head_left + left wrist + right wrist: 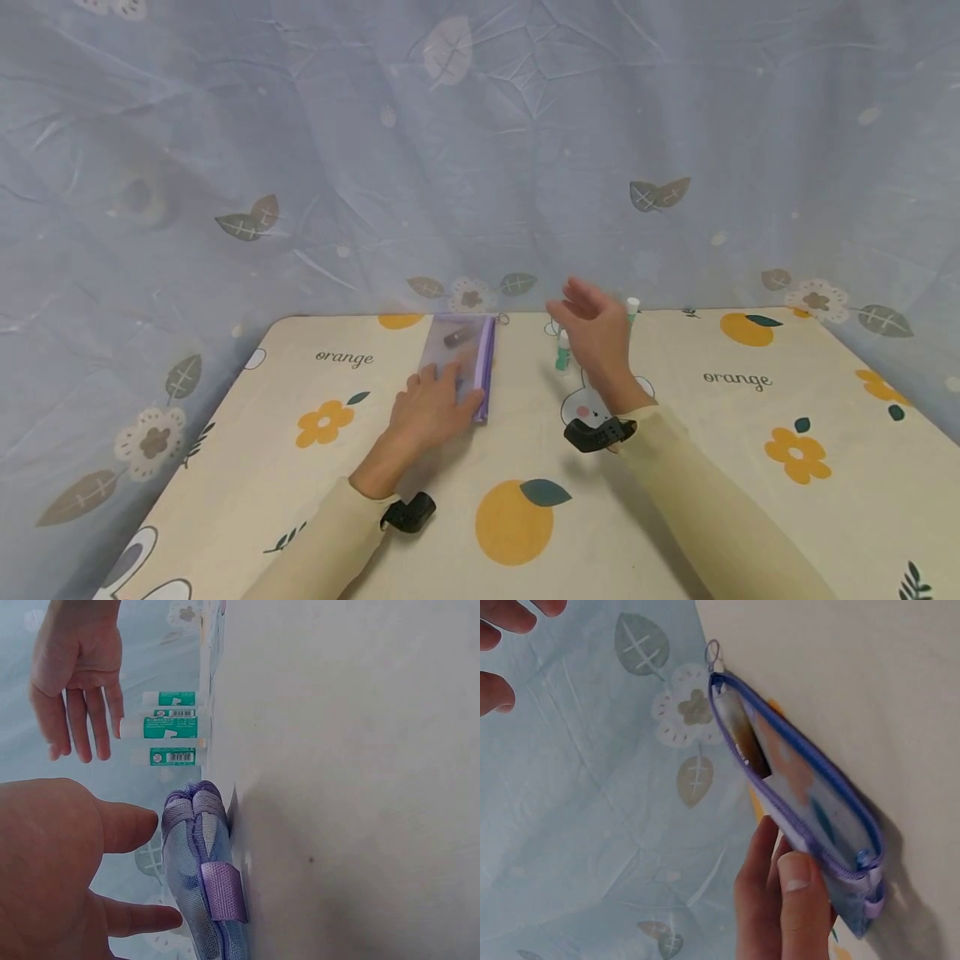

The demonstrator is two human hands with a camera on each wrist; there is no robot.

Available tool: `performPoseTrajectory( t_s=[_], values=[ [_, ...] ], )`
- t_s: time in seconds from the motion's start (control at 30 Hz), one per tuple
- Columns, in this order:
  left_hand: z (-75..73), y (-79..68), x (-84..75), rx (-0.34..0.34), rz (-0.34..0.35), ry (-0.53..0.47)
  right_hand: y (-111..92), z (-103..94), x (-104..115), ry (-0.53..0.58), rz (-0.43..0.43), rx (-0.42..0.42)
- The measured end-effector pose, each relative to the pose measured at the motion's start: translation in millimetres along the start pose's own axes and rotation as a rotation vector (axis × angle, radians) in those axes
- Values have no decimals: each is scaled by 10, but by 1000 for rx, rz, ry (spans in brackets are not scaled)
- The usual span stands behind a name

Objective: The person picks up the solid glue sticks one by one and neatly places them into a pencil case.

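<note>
A translucent lilac mesh zip pouch (451,354) lies near the table's back edge. My left hand (431,408) rests on it, the fingers spread over the mesh and the thumb at the zip side. In the right wrist view the pouch's zip (810,825) is undone and its mouth gapes. Inside sits a small dark cylinder (744,735); its kind is unclear. My right hand (597,333) is raised with nothing in it, close to several white-capped glue sticks with green labels (170,727). One glue stick (563,354) stands left of that hand, another (632,307) behind it.
A cream tablecloth (360,483) printed with oranges and flowers covers the table. Directly behind the table's far edge hangs a blue-grey patterned curtain (480,158). The pouch's ring (503,318) lies at its far corner. Each wrist wears a black camera band (600,434).
</note>
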State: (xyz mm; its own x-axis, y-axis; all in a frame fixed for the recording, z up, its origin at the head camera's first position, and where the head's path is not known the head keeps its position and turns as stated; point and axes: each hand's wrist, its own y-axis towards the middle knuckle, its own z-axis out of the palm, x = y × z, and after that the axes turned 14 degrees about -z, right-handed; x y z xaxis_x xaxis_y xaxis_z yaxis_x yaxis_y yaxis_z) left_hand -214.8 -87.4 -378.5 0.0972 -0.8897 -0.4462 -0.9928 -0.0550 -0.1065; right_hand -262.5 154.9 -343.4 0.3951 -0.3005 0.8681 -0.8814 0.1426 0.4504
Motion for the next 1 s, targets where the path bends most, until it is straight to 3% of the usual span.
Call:
performPoseTrajectory(
  t_s=[0.53, 1.0],
  values=[
    [27, 3, -4, -8, 2, 9, -53, -14, -184, 22, 117, -7],
    [3, -9, -3, -4, -2, 12, -124, 11, -293, -109, 196, 47]
  ],
)
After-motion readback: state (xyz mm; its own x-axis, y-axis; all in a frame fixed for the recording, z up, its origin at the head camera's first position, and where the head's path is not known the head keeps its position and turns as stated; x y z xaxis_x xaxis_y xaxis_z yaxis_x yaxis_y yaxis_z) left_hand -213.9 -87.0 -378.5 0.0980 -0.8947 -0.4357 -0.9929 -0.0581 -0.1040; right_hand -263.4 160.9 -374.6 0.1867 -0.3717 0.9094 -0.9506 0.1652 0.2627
